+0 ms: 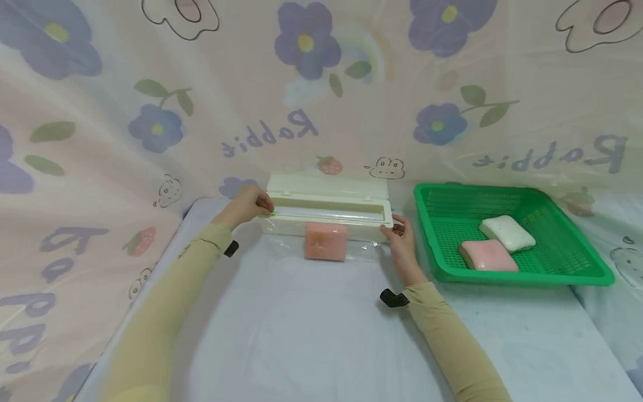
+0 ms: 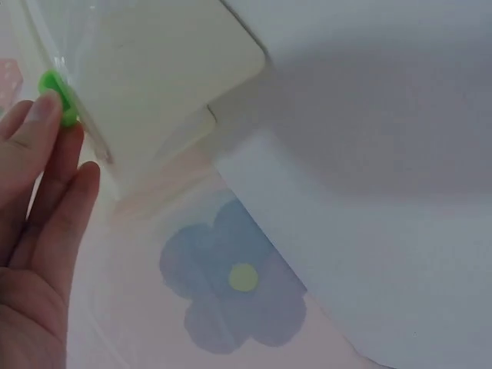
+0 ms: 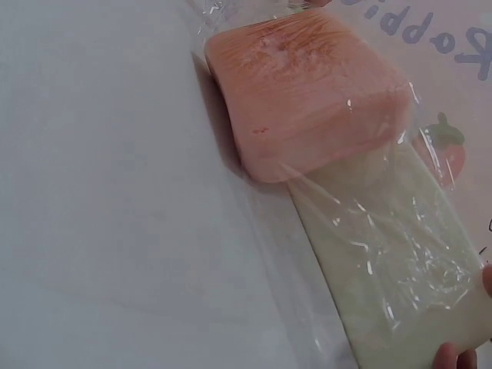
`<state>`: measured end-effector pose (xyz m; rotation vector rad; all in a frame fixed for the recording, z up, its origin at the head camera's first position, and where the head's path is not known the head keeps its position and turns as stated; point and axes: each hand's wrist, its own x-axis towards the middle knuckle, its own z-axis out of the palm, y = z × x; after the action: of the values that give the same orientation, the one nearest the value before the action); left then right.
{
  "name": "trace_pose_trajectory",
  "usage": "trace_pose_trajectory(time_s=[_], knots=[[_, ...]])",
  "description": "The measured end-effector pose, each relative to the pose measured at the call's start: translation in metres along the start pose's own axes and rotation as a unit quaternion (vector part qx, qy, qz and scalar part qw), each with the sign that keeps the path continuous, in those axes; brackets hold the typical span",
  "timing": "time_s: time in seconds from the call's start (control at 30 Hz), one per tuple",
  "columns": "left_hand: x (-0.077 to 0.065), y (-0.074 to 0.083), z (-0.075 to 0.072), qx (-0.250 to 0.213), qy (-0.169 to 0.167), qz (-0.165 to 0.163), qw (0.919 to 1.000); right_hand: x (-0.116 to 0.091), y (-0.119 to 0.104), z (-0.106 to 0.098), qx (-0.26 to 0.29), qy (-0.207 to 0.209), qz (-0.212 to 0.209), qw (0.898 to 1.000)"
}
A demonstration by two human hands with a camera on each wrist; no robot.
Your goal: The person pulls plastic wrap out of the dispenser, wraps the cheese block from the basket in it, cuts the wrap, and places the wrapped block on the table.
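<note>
A white cling film dispenser (image 1: pixel 329 185) stands at the table's back, its lid raised and a film roll (image 1: pixel 329 214) inside. My left hand (image 1: pixel 245 206) pinches the small green cutter slider (image 2: pixel 48 81) at the box's left end. With my right hand (image 1: pixel 403 245) I grip the box's right end, thumb in front; only fingertips show in the right wrist view. Clear film (image 3: pixel 377 246) hangs over the box front and spreads onto the table. Against that front sits a pink rounded block (image 1: pixel 325 242) with a browned patch, film stretched over it.
To the right stands a green plastic basket (image 1: pixel 432 245) holding another pink block (image 1: pixel 488 255) and a white one (image 1: pixel 507 233). A white cloth (image 1: pixel 301 329) covers the table. Behind and at the left hangs a flower-printed curtain (image 1: pixel 361 111).
</note>
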<state>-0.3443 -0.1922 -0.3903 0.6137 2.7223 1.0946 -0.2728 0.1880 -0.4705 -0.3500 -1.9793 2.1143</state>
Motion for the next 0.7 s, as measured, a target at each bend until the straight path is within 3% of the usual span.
trace_pose_trajectory(time_s=[0.23, 0.43, 0.53, 0.6, 0.67, 0.7], knots=[[-0.008, -0.012, -0.007, 0.009, 0.015, 0.009, 0.9998, 0.002, 0.0, -0.001, -0.003, -0.001, 0.014, 1.0], [-0.021, -0.014, -0.008, -0.006, 0.057, 0.019, 0.9981, 0.003, -0.003, 0.002, -0.006, -0.009, 0.015, 1.0], [-0.028, -0.015, -0.001, -0.006, 0.122, 0.022, 0.9923, 0.003, -0.004, 0.002, -0.012, -0.019, 0.031, 0.999], [-0.035, -0.014, 0.008, -0.013, 0.192, 0.008, 0.9814, 0.001, -0.005, -0.001, -0.015, -0.032, 0.05, 0.998], [-0.044, -0.011, 0.02, -0.036, 0.245, -0.037, 0.9681, -0.001, -0.006, -0.003, -0.018, -0.035, 0.067, 0.997], [-0.048, -0.009, 0.026, -0.056, 0.256, -0.069, 0.9625, -0.003, -0.007, -0.005, -0.022, -0.033, 0.075, 0.996]])
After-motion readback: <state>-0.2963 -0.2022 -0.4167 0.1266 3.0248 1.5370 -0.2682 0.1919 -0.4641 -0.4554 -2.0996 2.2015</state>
